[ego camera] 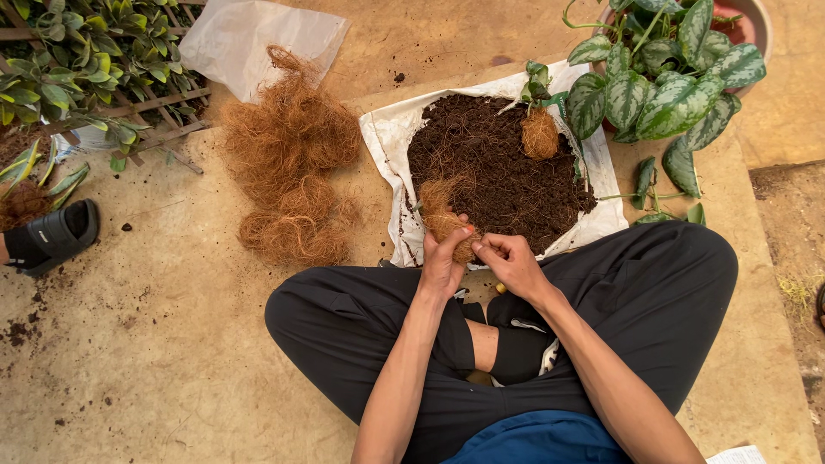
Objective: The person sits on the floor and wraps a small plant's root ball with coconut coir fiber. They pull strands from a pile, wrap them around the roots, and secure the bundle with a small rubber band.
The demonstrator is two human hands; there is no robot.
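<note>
I sit cross-legged on a concrete floor. My left hand grips a small ball wrapped in brown coconut fibre, loose strands sticking up from it. My right hand is right beside it, fingers pinched at the ball's lower right side. Both hands hover at the near edge of a white sack spread flat and heaped with dark soil. On the far side of the soil lies a second fibre-wrapped ball with a small green cutting growing from it.
A big pile of loose coconut fibre lies left of the sack. A potted plant with silver-green leaves stands at the upper right. Leafy plants on a wooden trellis, a clear plastic bag and a black sandal are at left.
</note>
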